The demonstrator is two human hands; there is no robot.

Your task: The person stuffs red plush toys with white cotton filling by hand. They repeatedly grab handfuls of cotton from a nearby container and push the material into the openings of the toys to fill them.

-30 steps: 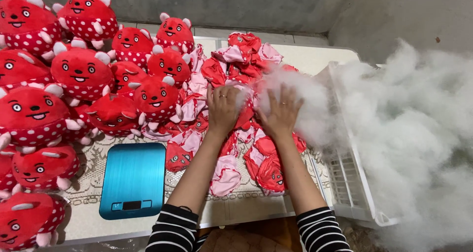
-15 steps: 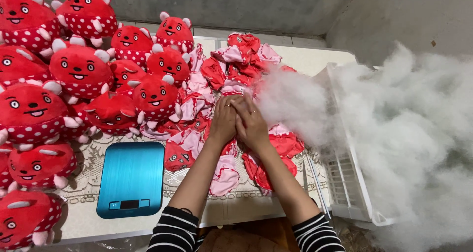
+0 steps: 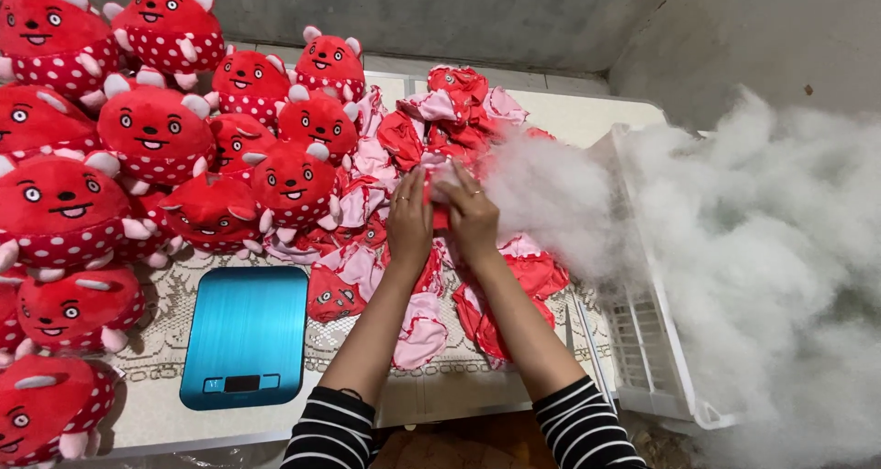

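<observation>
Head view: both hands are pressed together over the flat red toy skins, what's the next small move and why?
Probably lift the piece clear of the pile. The left hand and right hand pinch a red unstuffed skin with a bit of white stuffing at its top, amid other flat skins, so separating it seems needed first.

A toy-making workshop: stuffed red plush toys [image 3: 151, 134], unstuffed skins [image 3: 431, 129], loose stuffing fibre [image 3: 780, 249], a weighing scale [image 3: 245, 336].

Red plush toys [image 3: 151, 134] with white-dotted bellies, blue scale [image 3: 246, 333], white stuffing [image 3: 780, 249], black-and-white striped sleeves [image 3: 587, 423].
</observation>
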